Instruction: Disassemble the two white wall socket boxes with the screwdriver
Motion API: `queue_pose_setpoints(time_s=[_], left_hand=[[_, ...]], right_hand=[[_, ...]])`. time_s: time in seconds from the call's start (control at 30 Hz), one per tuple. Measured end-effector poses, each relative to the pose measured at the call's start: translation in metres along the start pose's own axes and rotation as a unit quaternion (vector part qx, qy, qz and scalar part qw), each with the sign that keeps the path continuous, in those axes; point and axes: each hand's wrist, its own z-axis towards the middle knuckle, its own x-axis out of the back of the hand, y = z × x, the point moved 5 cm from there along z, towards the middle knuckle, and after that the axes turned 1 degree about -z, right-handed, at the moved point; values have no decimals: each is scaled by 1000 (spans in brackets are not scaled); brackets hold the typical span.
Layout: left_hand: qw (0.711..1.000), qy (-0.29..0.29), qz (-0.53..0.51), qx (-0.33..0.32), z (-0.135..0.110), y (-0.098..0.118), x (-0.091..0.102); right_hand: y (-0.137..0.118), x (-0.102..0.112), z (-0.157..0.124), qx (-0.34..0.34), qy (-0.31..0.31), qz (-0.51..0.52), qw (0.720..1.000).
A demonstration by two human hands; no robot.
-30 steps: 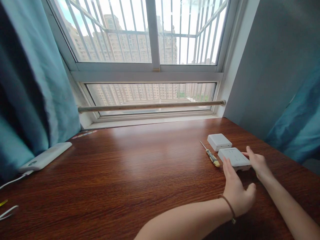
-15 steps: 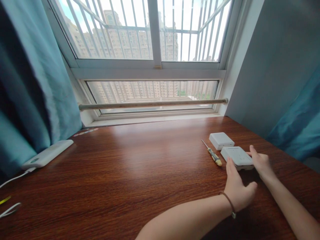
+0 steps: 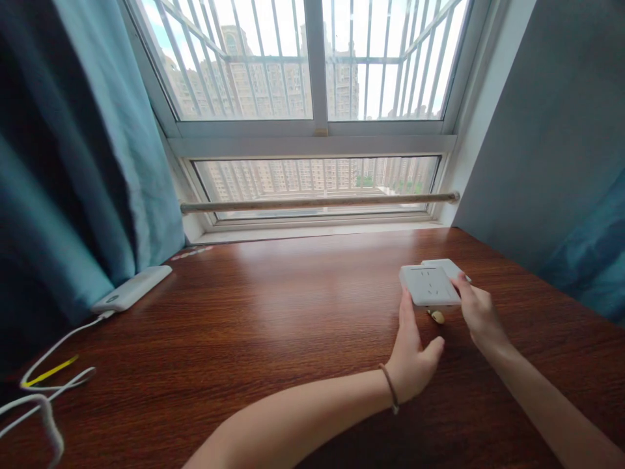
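A white wall socket (image 3: pixel 424 284) with slots in its face is lifted over the right part of the table. My right hand (image 3: pixel 481 317) grips its right edge, the thumb lying on the face. Along the near left edge rest the fingers of my left hand (image 3: pixel 411 361), whose thumb stands apart from the socket. Beneath it, only the handle end of a screwdriver (image 3: pixel 437 317) shows; the shaft is hidden. A second white box (image 3: pixel 454 266) lies just behind, partly covered by the socket.
On the brown wooden table (image 3: pixel 273 312), a white power bank (image 3: pixel 131 291) lies at the left by the blue curtain (image 3: pixel 112 163). A white cable (image 3: pixel 58 342) and a yellow strip (image 3: pixel 51 371) are nearer me. A window with a rail (image 3: pixel 317 203) stands behind.
Both hands have taken hold of the socket, raised it and moved it left, so it now covers most of the screwdriver. The view has shifted slightly left.
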Motion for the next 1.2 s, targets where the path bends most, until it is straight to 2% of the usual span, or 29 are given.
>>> queue_pose_setpoints(time_s=[0.1,0.2,0.27,0.37,0.6,1.2], left_hand=[[1000,20,3,8,-17,5,51],[999,46,-8,21,-35,9,98],[998,48,-23,29,-47,11,119],[997,47,-47,49,-62,14,137],[993,65,-63,76,-78,8,146],[991,95,-33,91,-81,2,151]], right_hand=[[-31,-60,-26,2,-112,64,992],[-49,-112,-55,-1,-219,147,965],[-54,-136,-71,-5,-258,181,949],[-56,-156,-89,0,-288,203,936],[-52,-162,-104,14,-287,183,940],[-60,-161,-110,75,-305,143,939]])
